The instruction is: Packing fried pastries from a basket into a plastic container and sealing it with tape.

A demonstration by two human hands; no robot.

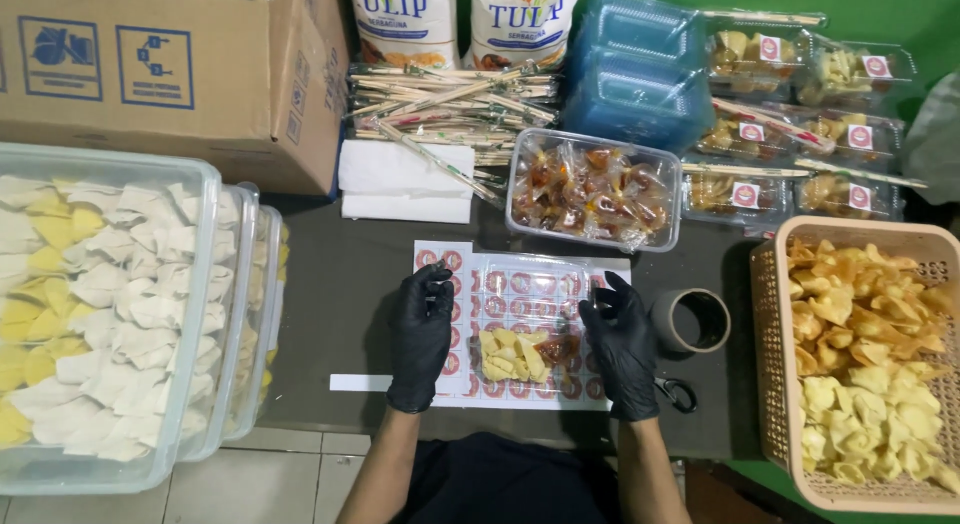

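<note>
Head view: the left hand in black glove [420, 334] and the right hand in black glove [622, 344] press flat on the two ends of a clear plastic clamshell box with fried snacks and a sauce packet [520, 329]. Fingers are spread, w/o closing around anything. The box lies at table centre on a white sheet of round red stickers [450, 384]. Step in hand, I judge: shutting the lid. Next calls for even pressure, then a sticker. A brown tape roll [690, 320] and black scissors [678, 392] lie beside the right hand.
</note>
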